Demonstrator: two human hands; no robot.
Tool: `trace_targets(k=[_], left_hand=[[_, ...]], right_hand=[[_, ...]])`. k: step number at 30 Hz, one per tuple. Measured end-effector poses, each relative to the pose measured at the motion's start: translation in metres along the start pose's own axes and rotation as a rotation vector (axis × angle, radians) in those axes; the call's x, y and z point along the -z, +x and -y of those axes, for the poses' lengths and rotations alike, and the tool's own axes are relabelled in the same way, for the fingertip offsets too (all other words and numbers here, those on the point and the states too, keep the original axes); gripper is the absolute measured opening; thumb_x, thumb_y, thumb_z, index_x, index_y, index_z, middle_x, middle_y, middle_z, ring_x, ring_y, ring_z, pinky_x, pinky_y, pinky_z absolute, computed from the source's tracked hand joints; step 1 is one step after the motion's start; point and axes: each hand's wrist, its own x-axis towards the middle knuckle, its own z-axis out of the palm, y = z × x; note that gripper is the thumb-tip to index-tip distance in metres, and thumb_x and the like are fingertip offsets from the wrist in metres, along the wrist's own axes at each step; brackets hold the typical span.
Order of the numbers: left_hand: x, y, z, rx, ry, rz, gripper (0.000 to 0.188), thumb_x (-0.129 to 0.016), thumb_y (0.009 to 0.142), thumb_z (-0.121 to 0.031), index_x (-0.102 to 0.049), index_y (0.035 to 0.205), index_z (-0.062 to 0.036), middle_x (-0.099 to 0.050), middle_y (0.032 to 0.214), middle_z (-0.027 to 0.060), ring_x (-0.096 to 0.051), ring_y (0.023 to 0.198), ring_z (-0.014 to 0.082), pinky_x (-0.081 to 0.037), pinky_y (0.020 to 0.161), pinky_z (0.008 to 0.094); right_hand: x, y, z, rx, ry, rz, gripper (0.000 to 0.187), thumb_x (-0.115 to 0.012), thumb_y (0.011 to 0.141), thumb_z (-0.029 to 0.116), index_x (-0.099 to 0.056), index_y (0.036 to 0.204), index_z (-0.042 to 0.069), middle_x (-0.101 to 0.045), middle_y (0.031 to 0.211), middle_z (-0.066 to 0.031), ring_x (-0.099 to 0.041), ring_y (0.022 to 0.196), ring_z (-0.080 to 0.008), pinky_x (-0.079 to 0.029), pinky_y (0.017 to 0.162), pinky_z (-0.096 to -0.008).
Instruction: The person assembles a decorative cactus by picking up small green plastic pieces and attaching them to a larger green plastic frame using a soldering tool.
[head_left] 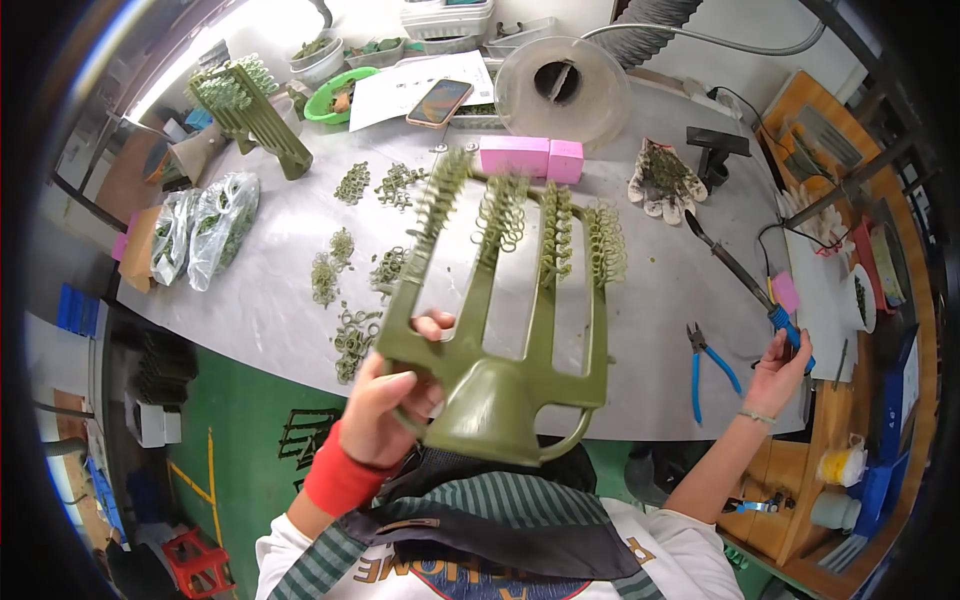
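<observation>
Olive-green pronged frame (487,405) with rings (557,240)

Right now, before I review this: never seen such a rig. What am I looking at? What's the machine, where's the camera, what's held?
No machine here: a person works with two bare hands. The single picture comes from a wide fisheye camera worn on the head, looking down, so straight edges bend near the rim. Left in the picture is the person's left.

The left hand holds an olive-green pronged piece, its prongs lined with rows of small rings toward the far end. The right hand holds a long tool by its blue handle.

On the grey table lie clusters of small green rings, blue-handled pliers, pink blocks, a glove and a phone.
</observation>
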Motion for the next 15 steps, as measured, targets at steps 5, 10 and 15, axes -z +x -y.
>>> trace_targets(k=[5, 10, 15], left_hand=[[-0.029, 0.005, -0.026, -0.306, 0.354, 0.297, 0.063, -0.072, 0.073, -0.042, -0.048, 0.113, 0.0010, -0.050, 0.114, 0.0139, -0.054, 0.103, 0.0208, -0.044, 0.087, 0.0324], [-0.063, 0.040, -0.027, -0.485, 1.368, 0.404, 0.061, -0.078, 0.062, -0.048, -0.056, 0.097, -0.0032, -0.057, 0.083, 0.0039, -0.047, 0.079, 0.0196, -0.038, 0.074, 0.0332], [-0.068, 0.087, 0.024, -0.460, 1.830, 0.486, 0.051, -0.075, 0.066, -0.045, -0.045, 0.078, -0.0058, -0.052, 0.069, 0.0070, -0.043, 0.078, 0.0260, -0.033, 0.077, 0.0364]], right_hand=[[0.004, 0.001, 0.000, 0.008, 0.001, 0.048, 0.026, -0.065, 0.086, 0.020, -0.059, 0.096, -0.003, -0.064, 0.084, -0.0057, -0.063, 0.072, -0.0108, -0.054, 0.064, -0.0184], [0.013, 0.004, -0.002, -0.010, 0.025, 0.037, 0.026, -0.065, 0.085, 0.020, -0.059, 0.098, -0.002, -0.063, 0.085, -0.0060, -0.063, 0.072, -0.0113, -0.054, 0.065, -0.0186], [0.023, 0.006, -0.003, -0.002, 0.050, 0.013, 0.027, -0.065, 0.085, 0.020, -0.058, 0.100, -0.002, -0.063, 0.087, -0.0065, -0.064, 0.072, -0.0124, -0.055, 0.064, -0.0192]])
